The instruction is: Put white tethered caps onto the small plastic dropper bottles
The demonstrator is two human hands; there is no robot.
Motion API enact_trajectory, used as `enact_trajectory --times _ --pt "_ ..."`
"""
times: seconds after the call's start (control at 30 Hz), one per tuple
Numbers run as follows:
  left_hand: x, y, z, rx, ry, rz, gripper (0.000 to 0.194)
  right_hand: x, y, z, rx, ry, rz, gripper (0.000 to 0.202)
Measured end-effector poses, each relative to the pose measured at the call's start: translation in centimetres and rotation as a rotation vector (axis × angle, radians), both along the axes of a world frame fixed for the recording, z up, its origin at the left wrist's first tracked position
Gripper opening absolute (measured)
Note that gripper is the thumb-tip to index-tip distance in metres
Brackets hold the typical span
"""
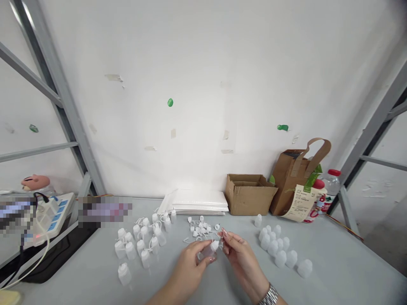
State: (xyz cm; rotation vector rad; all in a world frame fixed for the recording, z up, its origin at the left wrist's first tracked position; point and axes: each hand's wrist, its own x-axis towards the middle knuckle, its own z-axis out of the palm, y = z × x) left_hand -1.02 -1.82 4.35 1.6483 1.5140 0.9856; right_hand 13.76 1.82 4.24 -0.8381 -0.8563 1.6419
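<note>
My left hand (192,259) grips a small translucent squeeze bottle (206,253) near the middle of the table, tilted with its white nozzle tip toward the right. Close beside that tip, my right hand (237,250) has its thumb and fingers pinched together around a small white plastic piece, mostly hidden, which looks like a cap with a strap. A pile of loose white caps (201,228) lies just beyond both hands. On the left stand several bottles with white tops (145,257). Several translucent bottles (272,247) without visible white tops are grouped on the right.
Against the wall are a stack of white packets (199,202), an open cardboard box (251,199) and a brown paper bag (288,182). A red-capped bottle (332,182) stands behind the bag's right side. A power strip (52,220) with cables sits at far left.
</note>
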Motion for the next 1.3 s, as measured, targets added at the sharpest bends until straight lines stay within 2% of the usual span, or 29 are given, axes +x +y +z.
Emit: enact_trajectory --times 0.2,0.37,0.53,0.7,1.0,1.3 --pt "0.1 0.1 0.0 -0.046 -0.031 -0.005 0.037 -0.1 0.0 -0.2 0.009 0.014 0.003 0.029" --pt "0.3 0.1 -0.2 -0.116 -0.107 -0.023 0.039 -0.2 -0.1 -0.3 0.072 -0.056 -0.03 0.027" --pt "0.7 0.2 -0.6 -0.193 -0.282 -0.083 0.04 -0.4 -0.4 -0.3 0.116 -0.098 -0.068 0.03" --pt "0.9 0.2 -0.9 -0.173 -0.417 -0.121 0.037 -0.5 -0.7 -0.4 0.093 -0.084 -0.075 0.029" --pt "0.9 0.1 -0.7 -0.186 -0.427 -0.085 0.034 -0.3 -0.6 -0.2 0.239 -0.281 -0.136 0.031" --pt "0.9 0.2 -1.3 -0.166 -0.423 -0.076 0.033 -0.5 -1.0 -0.3 0.219 -0.316 -0.151 0.032"
